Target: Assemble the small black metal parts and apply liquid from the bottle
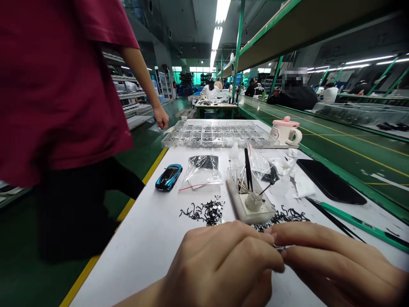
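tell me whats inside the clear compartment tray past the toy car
The clear plastic compartment tray holds small dark parts in its cells; glare and distance hide their exact shape.

No text, label, brand or number can be read anywhere in this view. The small turquoise-and-black model sports car [168, 177] on the near left of the table shows no legible badge (any lettering would be too small to make out). The clear plastic bag of black parts [202, 174] just beside it carries only a thin red line, and the white ceramic mug with a pink lid [286, 131], far right, shows no readable print.
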Demonstrator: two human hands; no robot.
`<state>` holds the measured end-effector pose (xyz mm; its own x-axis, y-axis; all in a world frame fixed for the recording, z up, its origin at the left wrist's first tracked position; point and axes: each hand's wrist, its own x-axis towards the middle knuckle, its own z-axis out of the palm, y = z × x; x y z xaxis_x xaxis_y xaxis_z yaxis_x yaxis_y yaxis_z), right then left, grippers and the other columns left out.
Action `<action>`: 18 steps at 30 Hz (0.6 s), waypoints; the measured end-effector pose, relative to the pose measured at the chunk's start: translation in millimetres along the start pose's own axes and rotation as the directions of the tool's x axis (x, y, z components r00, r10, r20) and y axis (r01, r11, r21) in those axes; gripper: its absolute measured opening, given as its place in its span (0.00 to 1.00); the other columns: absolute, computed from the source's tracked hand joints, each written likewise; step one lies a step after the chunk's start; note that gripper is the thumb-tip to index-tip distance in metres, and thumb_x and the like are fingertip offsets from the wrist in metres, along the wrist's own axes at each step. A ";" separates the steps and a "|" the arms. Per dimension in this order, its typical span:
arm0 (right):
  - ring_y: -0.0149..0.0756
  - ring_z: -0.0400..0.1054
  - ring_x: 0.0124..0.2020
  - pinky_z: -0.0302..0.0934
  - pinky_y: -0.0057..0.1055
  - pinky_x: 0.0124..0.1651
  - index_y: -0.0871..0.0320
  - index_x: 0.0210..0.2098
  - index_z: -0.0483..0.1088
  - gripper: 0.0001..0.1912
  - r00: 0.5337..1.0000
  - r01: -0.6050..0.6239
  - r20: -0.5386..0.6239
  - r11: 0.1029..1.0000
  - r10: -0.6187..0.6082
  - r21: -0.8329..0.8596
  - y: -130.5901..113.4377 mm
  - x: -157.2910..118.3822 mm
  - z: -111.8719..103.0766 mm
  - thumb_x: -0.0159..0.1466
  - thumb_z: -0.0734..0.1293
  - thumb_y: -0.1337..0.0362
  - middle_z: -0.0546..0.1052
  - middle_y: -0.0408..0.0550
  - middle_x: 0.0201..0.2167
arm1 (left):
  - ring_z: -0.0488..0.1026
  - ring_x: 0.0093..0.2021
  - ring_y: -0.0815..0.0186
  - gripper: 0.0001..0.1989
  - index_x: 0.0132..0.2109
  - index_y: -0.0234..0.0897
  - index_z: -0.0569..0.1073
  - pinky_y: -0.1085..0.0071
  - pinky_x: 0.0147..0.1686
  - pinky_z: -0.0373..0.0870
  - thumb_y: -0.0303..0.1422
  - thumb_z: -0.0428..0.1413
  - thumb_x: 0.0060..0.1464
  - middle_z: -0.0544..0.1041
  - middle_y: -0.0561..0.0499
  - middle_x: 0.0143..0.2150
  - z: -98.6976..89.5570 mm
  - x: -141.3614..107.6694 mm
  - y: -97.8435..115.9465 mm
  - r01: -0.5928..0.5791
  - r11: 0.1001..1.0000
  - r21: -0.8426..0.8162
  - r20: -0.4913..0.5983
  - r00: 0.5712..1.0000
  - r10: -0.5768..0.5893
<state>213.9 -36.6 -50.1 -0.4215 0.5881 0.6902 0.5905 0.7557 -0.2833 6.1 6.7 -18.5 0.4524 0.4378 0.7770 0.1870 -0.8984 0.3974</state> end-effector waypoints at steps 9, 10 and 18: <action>0.30 0.76 0.41 0.70 0.19 0.45 0.54 0.44 0.65 0.10 0.992 -0.123 -0.014 0.977 0.128 0.173 -3.7 17.8 -7.3 0.65 0.66 0.70 0.78 0.44 0.38 | 0.78 0.38 0.78 0.10 0.29 0.38 0.67 0.92 0.42 0.69 0.19 0.57 0.50 0.81 0.57 0.37 -4.4 -0.8 -2.9 -0.072 0.997 0.006 0.017 0.997 0.072; 0.31 0.76 0.41 0.71 0.20 0.44 0.53 0.45 0.66 0.11 0.992 -0.125 0.012 0.975 0.125 0.182 -3.6 18.1 -7.6 0.64 0.67 0.70 0.78 0.44 0.39 | 0.78 0.38 0.78 0.10 0.30 0.38 0.66 0.92 0.41 0.69 0.20 0.58 0.50 0.81 0.57 0.37 -3.5 -0.7 -5.2 -0.127 0.992 0.022 0.023 0.992 0.127; 0.35 0.75 0.41 0.73 0.23 0.40 0.53 0.48 0.66 0.16 0.992 -0.124 0.014 0.967 0.124 0.224 0.5 17.5 -8.3 0.62 0.67 0.73 0.78 0.47 0.39 | 0.79 0.28 0.66 0.09 0.27 0.42 0.67 0.77 0.26 0.78 0.29 0.59 0.51 0.78 0.55 0.27 6.3 9.8 -8.4 -0.039 0.996 0.079 -0.061 0.997 0.044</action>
<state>212.5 -28.3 -32.7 -0.3541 0.6815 0.6405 0.4694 0.7218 -0.5085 14.5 18.4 -17.3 0.4065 0.3991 0.8219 0.2376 -0.9148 0.3267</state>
